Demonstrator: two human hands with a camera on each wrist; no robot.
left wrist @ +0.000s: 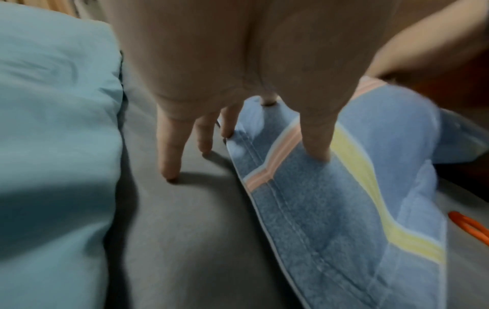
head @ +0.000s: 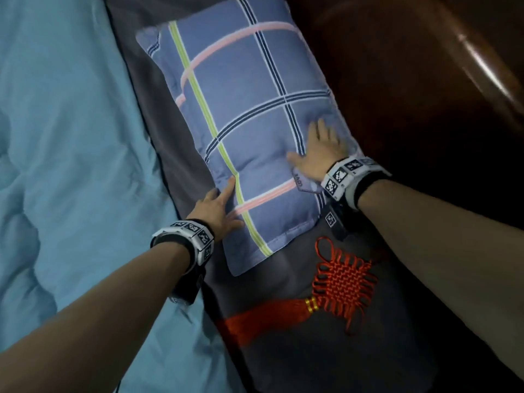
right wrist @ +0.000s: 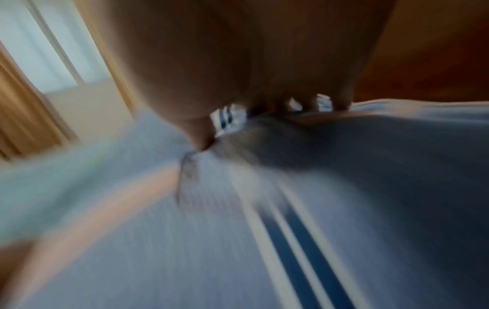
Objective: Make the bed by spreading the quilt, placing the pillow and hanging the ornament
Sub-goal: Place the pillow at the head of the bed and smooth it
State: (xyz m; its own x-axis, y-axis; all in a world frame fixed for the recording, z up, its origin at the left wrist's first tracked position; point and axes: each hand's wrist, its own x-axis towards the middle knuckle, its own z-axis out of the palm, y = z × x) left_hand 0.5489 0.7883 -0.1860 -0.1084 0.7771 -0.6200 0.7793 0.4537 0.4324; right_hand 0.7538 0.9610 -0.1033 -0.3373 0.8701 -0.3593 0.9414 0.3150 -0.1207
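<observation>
Grey sheet (head: 326,350) beside dark wooden headboard (head: 425,80)

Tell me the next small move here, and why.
Probably lift the right hand off the pillow and reach for the red ornament: the pillow already lies flat by the headboard, while the ornament lies unhung on the grey sheet.

The bed, covered in a dark grey sheet (head: 326,350), carries three things. A puffy light-blue quilt (head: 62,165) lies along one side. Beside it rests a blue plaid pillow with pink, yellow-green and navy stripes (head: 241,109). Near the pillow's closer end lies a red knotted cord ornament with a tassel (head: 343,285).
</observation>
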